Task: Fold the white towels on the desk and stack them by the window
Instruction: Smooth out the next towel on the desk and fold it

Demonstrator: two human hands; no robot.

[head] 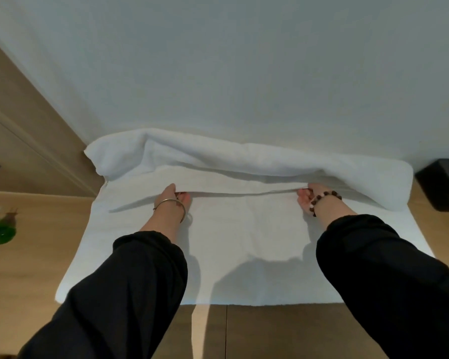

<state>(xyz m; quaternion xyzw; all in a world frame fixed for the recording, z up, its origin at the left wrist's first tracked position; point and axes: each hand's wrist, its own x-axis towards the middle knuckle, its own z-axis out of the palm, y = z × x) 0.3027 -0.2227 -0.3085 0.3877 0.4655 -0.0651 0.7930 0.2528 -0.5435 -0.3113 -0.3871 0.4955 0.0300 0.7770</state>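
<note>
Head view, looking down. I am watching a white towel lying spread over the middle of the wooden worktop, its near edge running straight from left to right across the wood. The far part of the towel is bunching into a thick, loose roll that is resting against the white wall and sagging lower at its right end.

Just near that roll, a thin towel edge is stretching in a line from left to right, and both hands are meeting it there. The left hand is taking the edge left of centre: its grip is clamping the towel, thumb on top and fingers tucked out of sight beneath the cloth. The right hand is doing the same right of centre, its grip pinching the same edge, which is lifting slightly between the two hands.

I am also noting a metal bangle on the left wrist, a beaded bracelet on the right wrist, and black sleeves covering both forearms. A blurred green object is sitting at the left of the worktop, and a dark box is standing at the far right, just beside the towel's roll.
</note>
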